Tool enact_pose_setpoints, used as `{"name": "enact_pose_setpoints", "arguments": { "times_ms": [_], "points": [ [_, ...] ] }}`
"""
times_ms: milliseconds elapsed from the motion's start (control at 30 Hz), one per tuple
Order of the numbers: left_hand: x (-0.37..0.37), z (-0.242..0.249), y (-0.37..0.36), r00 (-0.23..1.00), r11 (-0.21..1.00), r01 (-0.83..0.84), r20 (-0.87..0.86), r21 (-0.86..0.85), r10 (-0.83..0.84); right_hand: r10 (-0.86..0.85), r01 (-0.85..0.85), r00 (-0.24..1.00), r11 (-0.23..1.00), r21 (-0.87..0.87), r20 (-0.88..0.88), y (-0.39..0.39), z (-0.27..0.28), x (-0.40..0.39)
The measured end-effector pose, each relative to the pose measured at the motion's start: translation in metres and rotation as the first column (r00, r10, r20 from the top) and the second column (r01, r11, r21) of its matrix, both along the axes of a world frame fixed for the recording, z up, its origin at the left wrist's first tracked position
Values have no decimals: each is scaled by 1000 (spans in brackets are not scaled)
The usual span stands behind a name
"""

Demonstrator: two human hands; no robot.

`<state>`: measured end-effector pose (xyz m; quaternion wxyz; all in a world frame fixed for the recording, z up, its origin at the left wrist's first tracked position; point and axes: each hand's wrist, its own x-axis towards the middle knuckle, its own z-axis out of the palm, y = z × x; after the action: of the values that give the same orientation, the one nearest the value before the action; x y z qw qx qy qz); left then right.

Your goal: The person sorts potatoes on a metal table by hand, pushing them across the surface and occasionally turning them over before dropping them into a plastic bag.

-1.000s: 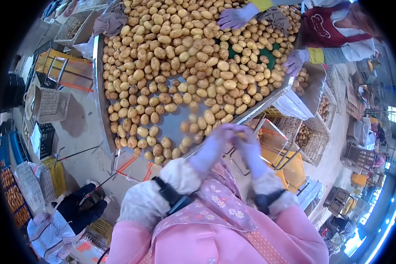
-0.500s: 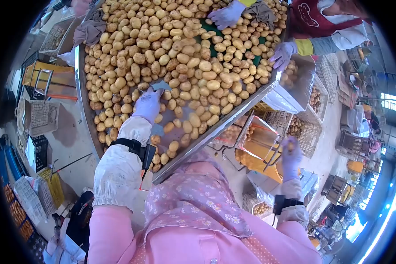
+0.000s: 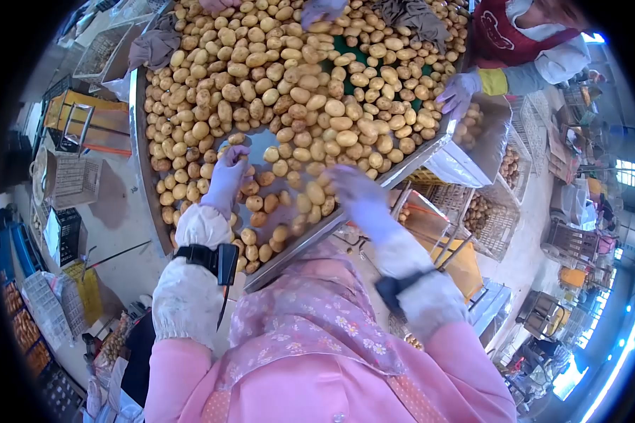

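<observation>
Many yellow potatoes (image 3: 261,92) lie spread over a metal-rimmed sorting table (image 3: 310,243). My left hand (image 3: 226,176), in a lilac glove, is over the near part of the pile, beside a bare grey patch of the tabletop. Its fingers are curled together, and what they hold, if anything, is hidden. My right hand (image 3: 356,194), also gloved in lilac, is smeared by motion above the table's near right edge, close to several potatoes. Whether its fingers are open or closed does not show.
A co-worker's gloved hand (image 3: 461,94) rests at the right rim; another gloved hand (image 3: 322,10) reaches in at the top. Grey cloths (image 3: 155,44) lie on the pile's edges. Crates (image 3: 490,218) of potatoes and a yellow-topped stool (image 3: 462,268) stand below at right.
My right hand has swung from out beside the table, holding what looked like a potato, to over its near edge. My left hand has drawn slightly back, its fingers now curled.
</observation>
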<state>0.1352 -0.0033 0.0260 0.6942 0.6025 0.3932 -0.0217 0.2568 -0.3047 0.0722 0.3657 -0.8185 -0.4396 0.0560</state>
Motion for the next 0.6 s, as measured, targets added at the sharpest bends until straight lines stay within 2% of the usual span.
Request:
{"name": "enact_pose_setpoints", "arguments": {
  "times_ms": [33, 67, 100, 133, 167, 200, 233, 300, 333, 367, 433, 467, 500, 567, 600],
  "points": [
    [-10, 7, -3, 986, 982, -157, 36, -102, 162, 55, -56, 998, 984, -166, -11, 42, -1, -2],
    [-21, 18, -7, 973, 961, -217, 36, -168, 226, 14, -49, 996, 908, -415, -88, 78, -4, -6],
    [-33, 23, -9, 971, 961, -230, 34, -156, 238, -37, -65, 989, 770, -634, -146, 106, -8, -7],
    [-46, 27, -10, 952, 929, -294, 21, -227, 306, -21, -80, 988, 777, -624, -152, 121, -18, -11],
    [-59, 30, -10, 930, 889, -351, 4, -296, 368, -3, -55, 997, 712, -700, -82, 133, -30, -17],
    [-72, 30, -12, 923, 889, -371, -3, -269, 385, 24, -25, 1000, 637, -770, -12, 141, -41, -21],
    [-87, 26, -13, 918, 885, -384, -8, -264, 397, 37, -38, 999, 639, -769, -18, 144, -40, -20],
    [-112, 15, -15, 860, 716, -416, 14, -560, 511, 46, -148, 988, 575, -805, -149, 138, -35, -6],
    [-118, 20, -18, 829, 638, -437, -8, -634, 559, 98, -134, 991, 602, -787, -93, 133, -60, -4],
    [-122, 26, -21, 826, 637, -435, 0, -636, 564, 104, -130, 991, 604, -787, -85, 131, -51, 0],
    [-126, 40, -26, 781, 530, -486, -73, -695, 621, 80, -197, 978, 671, -715, -194, 124, -30, -2],
    [-126, 48, -30, 791, 571, -520, -104, -636, 604, 136, -214, 976, 759, -616, -171, 117, -24, -16],
    [-135, 44, -34, 782, 561, -532, -114, -634, 613, 147, -228, 973, 753, -618, -180, 110, -40, -33],
    [-151, 32, -41, 830, 664, -460, -19, -589, 558, 277, -188, 960, 726, -661, 31, 100, -85, -72],
    [-155, 29, -42, 826, 648, -472, -44, -598, 561, 289, -168, 954, 738, -654, 81, 105, -79, -81]
  ]
}}
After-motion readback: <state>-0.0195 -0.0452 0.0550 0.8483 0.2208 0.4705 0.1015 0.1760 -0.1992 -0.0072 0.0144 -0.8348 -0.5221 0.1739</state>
